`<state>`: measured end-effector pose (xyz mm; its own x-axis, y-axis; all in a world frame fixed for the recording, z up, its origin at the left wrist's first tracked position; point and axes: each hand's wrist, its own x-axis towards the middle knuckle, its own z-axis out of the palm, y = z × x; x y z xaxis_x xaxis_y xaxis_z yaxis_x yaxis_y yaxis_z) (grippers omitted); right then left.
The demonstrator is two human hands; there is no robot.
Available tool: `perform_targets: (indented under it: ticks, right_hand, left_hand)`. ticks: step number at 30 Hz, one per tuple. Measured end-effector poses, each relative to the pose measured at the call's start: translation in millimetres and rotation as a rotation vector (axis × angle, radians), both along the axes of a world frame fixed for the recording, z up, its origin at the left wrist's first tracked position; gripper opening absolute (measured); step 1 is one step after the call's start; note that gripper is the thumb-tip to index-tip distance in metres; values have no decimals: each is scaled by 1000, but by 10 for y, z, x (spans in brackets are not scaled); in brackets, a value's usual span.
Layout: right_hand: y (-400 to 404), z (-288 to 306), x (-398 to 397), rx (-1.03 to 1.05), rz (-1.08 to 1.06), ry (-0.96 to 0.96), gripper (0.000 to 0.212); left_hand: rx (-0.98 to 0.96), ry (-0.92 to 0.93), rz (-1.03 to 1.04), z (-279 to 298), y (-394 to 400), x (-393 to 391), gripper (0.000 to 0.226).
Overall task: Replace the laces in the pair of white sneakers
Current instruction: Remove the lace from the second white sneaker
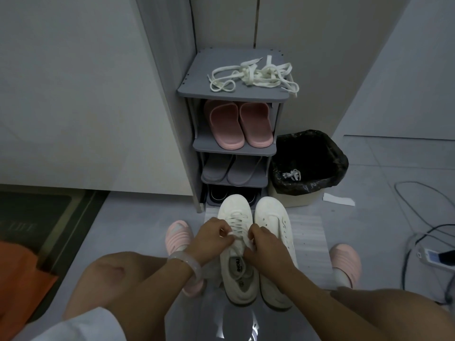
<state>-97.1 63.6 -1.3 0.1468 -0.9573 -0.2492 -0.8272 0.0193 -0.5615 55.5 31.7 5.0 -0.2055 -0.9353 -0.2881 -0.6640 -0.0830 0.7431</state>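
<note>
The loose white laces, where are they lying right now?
The loose laces lie in a tangle on the top of the grey shoe rack, above the pink slippers and beyond both sneakers.

Your one head view looks forward and steeply down, close above the pale grey tiled floor (138, 217).

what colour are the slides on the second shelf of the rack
Pink: the pair of slides sits just under the rack's top shelf, clearest in the head view.

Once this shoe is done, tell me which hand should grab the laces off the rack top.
Right, probably. The loose laces lie toward the rack top's right side, and the right hand sits nearer that side than the left hand.
</note>
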Motion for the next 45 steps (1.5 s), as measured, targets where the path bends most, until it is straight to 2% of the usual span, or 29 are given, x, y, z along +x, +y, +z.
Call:
perform_targets:
  ticks: [3, 8, 12, 15, 16, 17, 20, 22, 25, 26, 29, 32, 34, 36, 42, 45]
  right_hand:
    - [-35, -24, 15, 9, -69, -66, 20]
    - [-126, -52, 10, 87, -88, -164, 24]
    - [-143, -14, -11, 78, 19, -61, 21]
    - [-121, 20, 6, 70, 30, -20, 20]
    - [-115, 35, 15, 60, 25, -5, 22]
    - [-111, 49, 25, 48, 18, 3, 22]
    - [-130, 72, 62, 12, 52, 66, 8]
    - [-155, 137, 52, -21, 130, 210, 12]
    - [-219, 163, -5, -291, 263, 448, 31]
    - [-222, 162, -17, -253, 264, 437, 30]
    - [-203, 116, -69, -42, 102, 131, 20]
    - [-138, 62, -94, 18, 18, -64, 12]
    - [-86, 13, -70, 3, 6, -103, 4]
    - [-71, -13, -41, -37, -14, -121, 11]
    - [-232, 111, -116, -186, -71, -179, 7]
    - [-217, 64, -132, -114, -22, -129, 1]
  left_hand:
    - [-2, 40, -38, 10, 14, -12, 7]
    - [-31, 5, 27, -51, -4, 15, 9]
    - [-40, 17, 41, -57, 7, -13, 13]
    - [78, 103, 94, -20, -18, -20, 7]
    - [107, 89, 81, -5, -15, -8, 12]
    - [115, 29, 38, -10, -4, 12, 22]
    - [22, -350, -198, -80, 103, 38, 43]
    - [-6, -475, -287, -114, 171, 11, 37]
    - [-22, -526, -327, -133, 180, -1, 29]
    - [-24, -521, -325, -132, 177, 5, 29]
    - [-32, -485, -247, -138, 180, 11, 35]
    - [-117, -431, -161, -137, 165, 3, 39]
    - [-151, -380, -152, -148, 151, 2, 39]
    - [-151, -333, -152, -153, 150, 8, 36]
    - [-151, -245, -109, -175, 129, 42, 26]
    - [-149, -233, -89, -184, 117, 45, 30]
